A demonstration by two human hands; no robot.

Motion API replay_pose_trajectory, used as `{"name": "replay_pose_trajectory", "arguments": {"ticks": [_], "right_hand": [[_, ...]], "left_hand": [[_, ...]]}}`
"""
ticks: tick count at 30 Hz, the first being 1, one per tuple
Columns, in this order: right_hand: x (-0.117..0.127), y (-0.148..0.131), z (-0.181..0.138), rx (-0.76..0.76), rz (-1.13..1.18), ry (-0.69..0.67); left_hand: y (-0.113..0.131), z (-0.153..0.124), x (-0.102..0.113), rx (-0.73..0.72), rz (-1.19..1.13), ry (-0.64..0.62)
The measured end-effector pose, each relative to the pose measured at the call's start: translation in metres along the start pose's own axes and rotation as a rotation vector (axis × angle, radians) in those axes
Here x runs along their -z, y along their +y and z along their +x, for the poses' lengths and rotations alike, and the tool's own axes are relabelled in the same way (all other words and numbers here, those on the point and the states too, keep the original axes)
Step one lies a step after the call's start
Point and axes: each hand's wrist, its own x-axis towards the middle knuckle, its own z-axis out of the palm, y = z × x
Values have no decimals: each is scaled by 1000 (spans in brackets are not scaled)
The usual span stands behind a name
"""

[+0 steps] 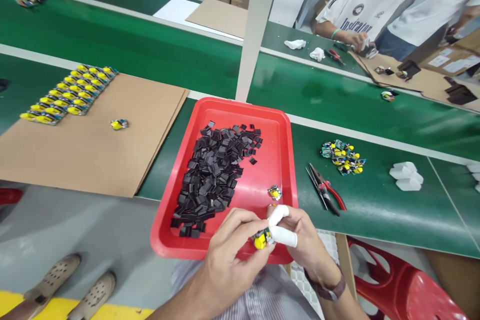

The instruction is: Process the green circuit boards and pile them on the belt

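Observation:
Over the near edge of the red tray [200,110], my left hand [234,247] pinches a small circuit board with a yellow component [260,241] between thumb and fingers. My right hand [302,235], with white finger cots [283,236] on two fingers, closes on the other side of the same board. The fingers hide part of it. Another small board [275,192] lies in the tray just beyond my right hand. A heap of small black pieces [212,170] fills the tray's left side.
To the right lie long-nose pliers [330,192], tweezers [317,187], a pile of boards [343,156] and white plastic pieces [406,176]. Rows of boards [69,92] sit on cardboard [93,160] at left. A metal post [255,30] rises behind the tray. A co-worker [360,15] works opposite.

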Motion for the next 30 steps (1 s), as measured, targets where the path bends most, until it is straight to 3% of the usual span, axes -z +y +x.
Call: {"name": "replay_pose_trajectory", "arguments": {"ticks": [5,11,19,26,30], "right_hand": [[4,0,-1,17,-78,-16],[2,-2,2,-26,-8,-30],[4,7,-4,26,10,-8],[0,-10,-10,45,-59,-53],[4,-13,-10,84,-72,-70]], "left_hand": [[4,2,2,13,11,-4],[5,4,1,-21,1,12],[3,-1,-2,2,-9,17],[7,-3,-6,-80,21,30],[10,-3,-2,-42,24,-9]]}}
